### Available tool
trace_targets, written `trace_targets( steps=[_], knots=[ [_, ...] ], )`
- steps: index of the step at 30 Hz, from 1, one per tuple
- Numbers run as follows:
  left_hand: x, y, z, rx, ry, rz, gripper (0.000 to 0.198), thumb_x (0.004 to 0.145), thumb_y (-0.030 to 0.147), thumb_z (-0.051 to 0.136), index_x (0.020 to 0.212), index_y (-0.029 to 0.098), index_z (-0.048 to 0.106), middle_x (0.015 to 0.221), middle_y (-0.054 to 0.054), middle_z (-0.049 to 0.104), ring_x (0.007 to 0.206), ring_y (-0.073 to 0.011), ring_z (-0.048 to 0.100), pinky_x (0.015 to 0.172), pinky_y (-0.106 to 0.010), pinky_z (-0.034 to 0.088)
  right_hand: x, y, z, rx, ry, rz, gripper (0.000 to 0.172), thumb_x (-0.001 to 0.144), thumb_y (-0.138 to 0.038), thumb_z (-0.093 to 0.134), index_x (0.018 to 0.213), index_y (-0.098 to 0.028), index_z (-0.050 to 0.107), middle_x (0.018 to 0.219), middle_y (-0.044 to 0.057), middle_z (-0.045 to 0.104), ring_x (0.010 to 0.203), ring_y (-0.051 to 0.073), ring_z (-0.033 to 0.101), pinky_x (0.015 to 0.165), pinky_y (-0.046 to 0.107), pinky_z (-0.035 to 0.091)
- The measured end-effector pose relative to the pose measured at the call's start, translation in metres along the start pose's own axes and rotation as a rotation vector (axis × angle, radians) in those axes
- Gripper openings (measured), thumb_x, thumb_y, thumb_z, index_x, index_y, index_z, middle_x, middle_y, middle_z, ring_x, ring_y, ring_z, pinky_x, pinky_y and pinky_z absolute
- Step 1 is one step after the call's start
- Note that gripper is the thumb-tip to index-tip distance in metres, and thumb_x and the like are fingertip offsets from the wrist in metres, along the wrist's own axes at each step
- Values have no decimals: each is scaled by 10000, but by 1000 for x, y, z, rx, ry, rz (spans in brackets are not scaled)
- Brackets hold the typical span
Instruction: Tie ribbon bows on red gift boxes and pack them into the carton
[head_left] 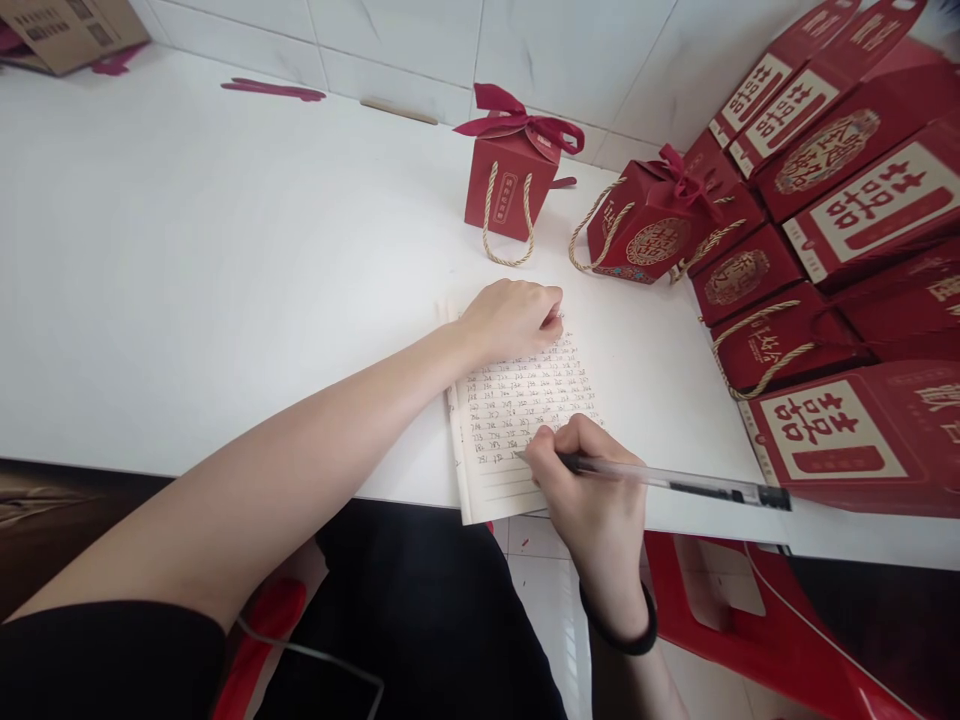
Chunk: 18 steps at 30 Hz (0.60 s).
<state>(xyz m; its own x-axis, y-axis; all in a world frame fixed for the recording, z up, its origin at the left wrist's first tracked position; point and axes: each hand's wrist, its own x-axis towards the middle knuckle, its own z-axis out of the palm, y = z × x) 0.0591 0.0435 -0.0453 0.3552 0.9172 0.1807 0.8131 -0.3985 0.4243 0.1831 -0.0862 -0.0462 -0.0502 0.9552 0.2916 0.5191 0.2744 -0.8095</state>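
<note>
A lined notebook (525,400) filled with rows of small handwritten numbers lies at the near edge of the white table (187,280). My left hand (514,315) rests as a loose fist on the top of the page, pinning it down. My right hand (592,490) grips a clear pen (675,482) with a black cap end, its tip touching the lowest written line. A black band circles my right wrist.
Two red gift boxes with ribbon bows and gold rope handles (514,180) (649,225) stand beyond the notebook. Several more red boxes (840,250) are stacked along the right side. A cardboard box (67,30) sits far left. A red plastic stool (750,630) stands under the table.
</note>
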Motion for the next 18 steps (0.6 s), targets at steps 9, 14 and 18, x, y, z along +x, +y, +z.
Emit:
trace_targets(
  steps=[9,14,18],
  knots=[
    [-1,1,-1,2,-7,-5,169,783,219,449,795,158,606,742,-25,643,642,-146,558,602,-275,389,0,1,0,-38,48,18,329,772,-145,492,561,-189,244,496,-69,238,457,70,223,415,198,227],
    [-1,2,-2,-7,-8,-2,162,789,222,449,787,161,599,730,-23,637,650,-156,567,614,-281,401,-2,0,0,-8,29,-3,329,744,-117,487,564,-188,221,505,-69,210,464,68,197,412,201,202],
    [-1,1,-2,-9,-7,-2,162,785,228,449,777,161,597,729,-26,640,649,-157,567,615,-279,397,-4,0,-1,182,112,129,327,772,-148,529,528,-185,314,468,-63,333,427,69,315,400,197,269]
  ],
)
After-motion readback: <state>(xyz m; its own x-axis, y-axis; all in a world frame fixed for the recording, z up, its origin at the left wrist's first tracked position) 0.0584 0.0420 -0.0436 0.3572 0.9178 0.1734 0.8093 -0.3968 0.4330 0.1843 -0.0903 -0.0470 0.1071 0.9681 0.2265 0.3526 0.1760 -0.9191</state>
